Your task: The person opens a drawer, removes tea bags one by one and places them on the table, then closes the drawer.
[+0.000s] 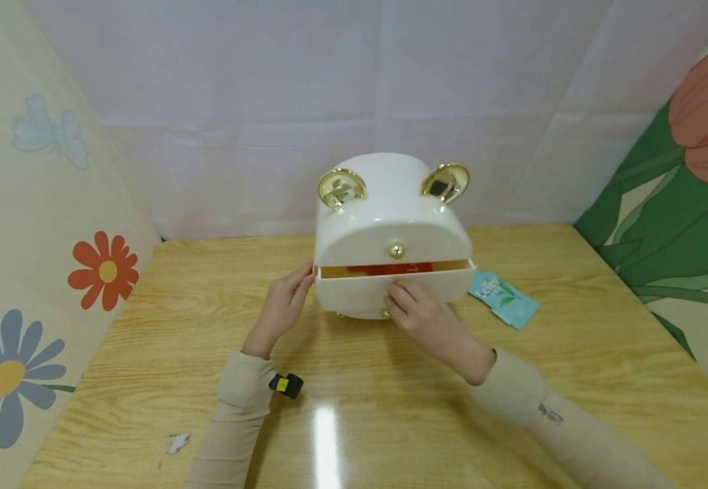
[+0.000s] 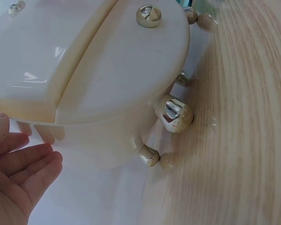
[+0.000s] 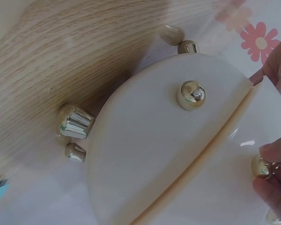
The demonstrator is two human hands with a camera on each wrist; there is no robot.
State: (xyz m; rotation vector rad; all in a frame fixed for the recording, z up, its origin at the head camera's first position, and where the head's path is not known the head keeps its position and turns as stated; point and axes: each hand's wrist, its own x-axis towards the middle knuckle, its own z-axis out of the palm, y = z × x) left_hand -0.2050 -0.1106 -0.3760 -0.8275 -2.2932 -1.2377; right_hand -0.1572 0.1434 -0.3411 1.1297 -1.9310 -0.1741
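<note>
A glossy white rounded drawer box (image 1: pixel 393 183) with two gold ears (image 1: pixel 342 187) stands on the wooden table. Its middle drawer (image 1: pixel 354 292) is partly pulled out, and something red (image 1: pixel 399 268) shows inside. My right hand (image 1: pixel 421 316) pinches that drawer's gold knob (image 3: pixel 261 167) between thumb and fingers. At the box's left side is my left hand (image 1: pixel 283 302); in the left wrist view its fingers (image 2: pixel 35 161) are nearly straight against or very close to the glossy side. The lower drawer (image 2: pixel 126 61) sits beneath, with its own gold knob (image 2: pixel 148 16).
Right of the box lies a teal printed sachet (image 1: pixel 503 299). Small gold feet (image 2: pixel 174 114) hold the box off the table (image 1: pixel 354 421). A white curtain (image 1: pixel 237 122) hangs behind, and a whitish patch (image 1: pixel 178 443) marks the tabletop at front left.
</note>
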